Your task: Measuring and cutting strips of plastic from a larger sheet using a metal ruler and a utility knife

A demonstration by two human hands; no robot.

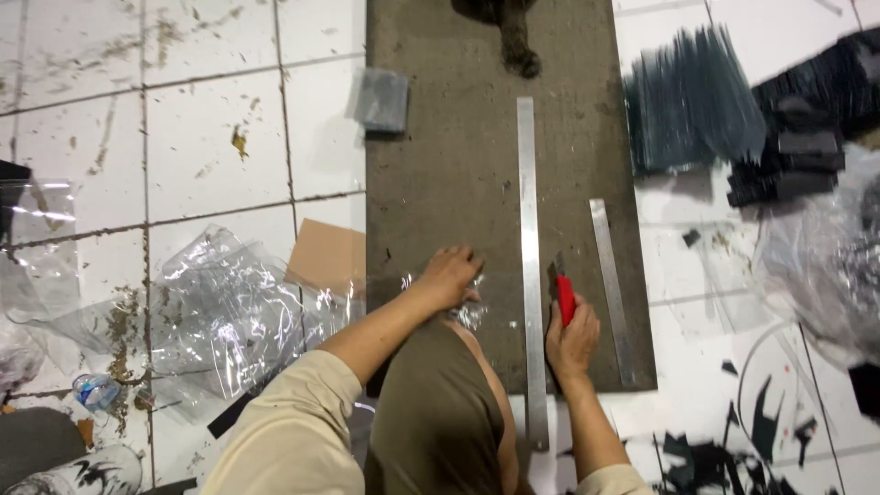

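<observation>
Steel long ruler (529,266) on grey mat (440,156) | left hand (447,278), fingers spread, presses clear plastic sheet (477,298) left of ruler | right hand (570,337) clenched round red cutter (565,295) just right of ruler | short ruler (610,289) further right

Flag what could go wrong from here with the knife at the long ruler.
The left hand presses clear plastic film close to the long ruler; if the red knife in the right hand jumps the edge, fingers may be cut. The film could also slip or wrinkle, spoiling the cut.
</observation>
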